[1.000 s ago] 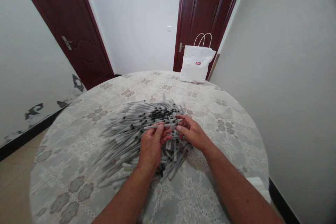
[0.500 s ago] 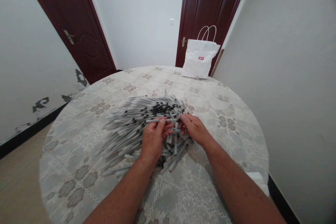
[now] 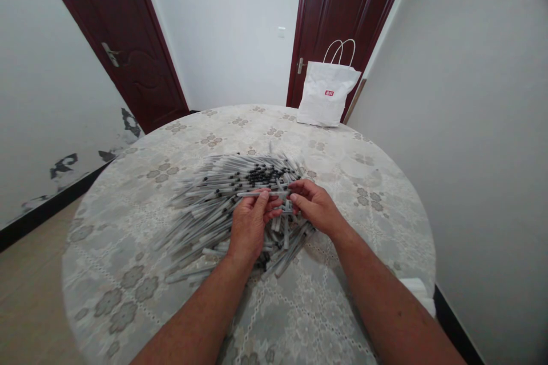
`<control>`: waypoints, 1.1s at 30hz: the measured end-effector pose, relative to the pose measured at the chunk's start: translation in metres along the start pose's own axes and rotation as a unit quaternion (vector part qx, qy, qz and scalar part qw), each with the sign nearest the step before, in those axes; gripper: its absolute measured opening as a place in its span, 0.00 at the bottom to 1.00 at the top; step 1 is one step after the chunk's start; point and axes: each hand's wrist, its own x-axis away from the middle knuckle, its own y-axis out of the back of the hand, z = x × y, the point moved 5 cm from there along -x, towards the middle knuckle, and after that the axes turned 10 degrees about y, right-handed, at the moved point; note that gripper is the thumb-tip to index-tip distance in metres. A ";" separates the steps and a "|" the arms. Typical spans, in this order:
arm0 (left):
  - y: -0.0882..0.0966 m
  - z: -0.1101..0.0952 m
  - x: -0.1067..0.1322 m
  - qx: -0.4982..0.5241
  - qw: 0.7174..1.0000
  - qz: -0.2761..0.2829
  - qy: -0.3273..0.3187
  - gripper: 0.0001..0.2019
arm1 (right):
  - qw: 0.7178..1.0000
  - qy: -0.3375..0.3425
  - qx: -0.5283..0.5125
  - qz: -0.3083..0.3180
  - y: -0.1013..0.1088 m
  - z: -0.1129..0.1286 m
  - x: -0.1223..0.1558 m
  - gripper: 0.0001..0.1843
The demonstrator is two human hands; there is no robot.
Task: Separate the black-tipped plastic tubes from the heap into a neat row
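Note:
My left hand [image 3: 250, 222] pinches a slim, pale pen [image 3: 252, 194] between thumb and fingers, holding it nearly level above a pile. My right hand [image 3: 314, 205] is at the pen's right end, thumb and forefinger parted around it. The curled lower fingers of that hand are partly hidden, and I cannot make out whether they touch anything. Under and around both hands spreads a big heap of similar pens [image 3: 201, 214], grey-white with black ends. Several black ends cluster just beyond my hands.
The round table [image 3: 171, 319] has a flowered cloth. A white paper bag [image 3: 323, 97] with handles stands at its far right edge. Something white [image 3: 417, 291] lies at the right edge, partly behind my right forearm. Walls and two dark red doors surround the table.
My right thumb and forefinger have parted at the pen's right end, where they were pinched together before. My left hand holds the pen in almost the same spot. The view has tipped slightly.

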 end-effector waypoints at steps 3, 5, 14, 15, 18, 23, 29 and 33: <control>0.001 0.001 -0.001 0.001 1.000 0.007 -0.002 0.18 | 1.000 -0.016 -0.005 0.008 -0.002 -0.002 0.001 0.18; 0.001 0.001 -0.001 -0.007 1.000 0.007 -0.001 0.18 | 0.999 -0.021 0.031 0.019 -0.002 -0.002 0.000 0.17; 0.002 0.000 -0.002 -0.020 1.000 -0.004 -0.003 0.18 | 1.000 -0.011 0.027 0.003 -0.001 0.001 -0.002 0.13; 0.003 0.000 -0.003 -0.019 1.000 -0.007 -0.003 0.18 | 0.999 -0.010 0.035 -0.002 -0.001 0.001 -0.002 0.12; 0.005 0.000 -0.005 -0.012 1.000 -0.019 -0.010 0.17 | 0.999 0.008 0.049 -0.023 0.003 0.004 -0.002 0.11; 0.005 -0.002 -0.005 0.010 1.000 -0.026 -0.014 0.15 | 0.998 0.012 0.058 0.003 0.006 0.012 -0.003 0.11; 0.006 -0.008 -0.004 0.046 0.998 -0.026 -0.033 0.12 | 0.985 -0.021 0.164 0.052 0.030 0.019 0.002 0.11; 0.004 -0.006 -0.002 0.041 0.999 -0.009 -0.023 0.12 | 0.971 -0.074 0.226 0.012 0.065 0.014 0.004 0.13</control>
